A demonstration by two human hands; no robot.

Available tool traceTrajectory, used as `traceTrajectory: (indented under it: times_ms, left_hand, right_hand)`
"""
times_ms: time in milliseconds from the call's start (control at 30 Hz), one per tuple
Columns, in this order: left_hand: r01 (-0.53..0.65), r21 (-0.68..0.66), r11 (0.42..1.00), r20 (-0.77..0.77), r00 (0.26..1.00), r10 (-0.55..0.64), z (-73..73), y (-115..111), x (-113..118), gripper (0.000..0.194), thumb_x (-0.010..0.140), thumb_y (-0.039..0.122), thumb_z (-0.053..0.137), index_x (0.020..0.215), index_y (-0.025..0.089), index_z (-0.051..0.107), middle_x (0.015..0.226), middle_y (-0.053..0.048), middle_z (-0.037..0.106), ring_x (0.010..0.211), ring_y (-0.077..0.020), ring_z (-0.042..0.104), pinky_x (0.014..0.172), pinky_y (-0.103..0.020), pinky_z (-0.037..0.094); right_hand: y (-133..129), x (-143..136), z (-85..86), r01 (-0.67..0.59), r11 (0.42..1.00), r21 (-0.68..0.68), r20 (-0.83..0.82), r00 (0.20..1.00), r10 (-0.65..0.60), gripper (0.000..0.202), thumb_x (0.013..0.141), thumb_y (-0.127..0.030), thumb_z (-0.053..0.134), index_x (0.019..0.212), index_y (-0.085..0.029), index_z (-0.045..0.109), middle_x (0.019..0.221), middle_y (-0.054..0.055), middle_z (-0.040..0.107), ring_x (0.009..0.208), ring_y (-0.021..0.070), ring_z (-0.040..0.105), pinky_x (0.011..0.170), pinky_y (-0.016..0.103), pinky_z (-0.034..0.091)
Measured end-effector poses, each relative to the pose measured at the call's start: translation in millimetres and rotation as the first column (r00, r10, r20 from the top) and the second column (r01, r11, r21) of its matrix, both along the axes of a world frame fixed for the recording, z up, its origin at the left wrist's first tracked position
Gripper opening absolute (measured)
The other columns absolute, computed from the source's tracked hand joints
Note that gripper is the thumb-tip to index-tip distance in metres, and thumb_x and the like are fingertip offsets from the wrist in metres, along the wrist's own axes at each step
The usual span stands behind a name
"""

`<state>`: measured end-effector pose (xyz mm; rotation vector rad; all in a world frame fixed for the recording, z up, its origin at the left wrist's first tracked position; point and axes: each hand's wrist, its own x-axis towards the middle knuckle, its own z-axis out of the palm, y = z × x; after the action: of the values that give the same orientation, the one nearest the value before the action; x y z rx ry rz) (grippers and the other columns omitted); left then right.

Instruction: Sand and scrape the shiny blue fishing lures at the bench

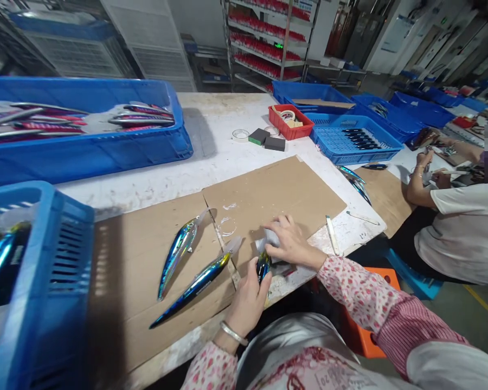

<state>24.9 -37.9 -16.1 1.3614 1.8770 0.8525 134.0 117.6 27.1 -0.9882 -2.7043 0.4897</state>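
My left hand (250, 295) is closed around a dark, shiny fishing lure (263, 265) at the front edge of the table. At the lure's far end, my right hand (288, 241) presses its fingers on a pale grey, cloth-like piece (271, 237); its exact kind is unclear, and the hands hide part of the lure. To their left, a blue-green fishing lure with a clear lip (181, 249) and a longer blue-black one (197, 287) lie on the cardboard (276, 189).
Blue crates (187, 142) with lures stand left; a nearer blue basket (71, 260) sits beside the cardboard. Dark blocks (275, 144), a red tray (303, 130) and a blue basket of lures (329, 154) are farther back. A white-handled tool (332, 235) lies right. A co-worker (463, 227) sits at right.
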Motion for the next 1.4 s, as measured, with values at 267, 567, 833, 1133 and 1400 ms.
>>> traceTrajectory:
  times_ms: [267,567,833,1133,1400]
  left_hand:
    - [0.0,-0.01,1.0,0.046,0.999,0.001,4.1,0.1,-0.7,0.047,0.093,0.044,0.032,0.13,0.014,0.037,0.112,-0.017,0.065,0.106,-0.0275,0.063,0.089,-0.045,0.049]
    - [-0.007,0.003,1.0,0.056,0.998,0.007,4.0,-1.3,-0.3,0.05,0.092,0.043,0.035,0.131,0.012,0.038,0.111,-0.018,0.066,0.104,-0.0278,0.064,0.088,-0.045,0.05]
    - [-0.007,0.018,1.0,0.06,0.998,0.005,7.3,-3.1,-2.1,0.047,0.092,0.042,0.036,0.129,0.014,0.041,0.113,-0.016,0.066,0.102,-0.0263,0.065,0.087,-0.043,0.051]
    - [0.002,-0.016,1.0,-0.018,1.0,-0.003,2.3,-2.9,1.7,0.051,0.093,0.043,0.029,0.132,0.009,0.036,0.112,-0.02,0.065,0.108,-0.0306,0.063,0.087,-0.047,0.05]
    - [0.017,-0.006,1.0,-0.008,1.0,-0.017,-2.2,-1.1,-1.2,0.05,0.093,0.043,0.03,0.131,0.01,0.036,0.114,-0.02,0.065,0.105,-0.0293,0.064,0.087,-0.046,0.051]
  right_hand:
    - [34.9,-5.5,-4.8,0.237,0.968,0.079,-0.129,0.965,-0.226,0.051,0.078,-0.036,0.067,0.127,-0.022,0.058,0.118,0.011,0.049,0.113,0.0285,0.04,0.097,0.042,0.039]
    - [8.4,-2.6,-12.9,0.06,0.996,-0.061,-0.038,0.997,-0.062,0.051,0.079,-0.039,0.068,0.127,-0.025,0.057,0.113,0.007,0.052,0.109,0.0248,0.042,0.095,0.038,0.04]
    - [9.5,-5.4,-4.6,0.026,1.0,0.014,-0.015,1.0,-0.026,0.052,0.079,-0.036,0.068,0.128,-0.024,0.056,0.119,0.009,0.05,0.109,0.0258,0.041,0.093,0.039,0.04]
    - [52.7,-7.4,-7.6,0.295,0.954,0.045,-0.147,0.947,-0.286,0.053,0.076,-0.036,0.069,0.126,-0.021,0.059,0.115,0.009,0.051,0.109,0.0267,0.042,0.096,0.039,0.039]
    - [-2.4,-1.7,-22.1,0.087,0.993,-0.082,-0.11,0.989,-0.096,0.052,0.077,-0.036,0.07,0.126,-0.024,0.057,0.113,0.007,0.051,0.109,0.0249,0.042,0.095,0.038,0.039]
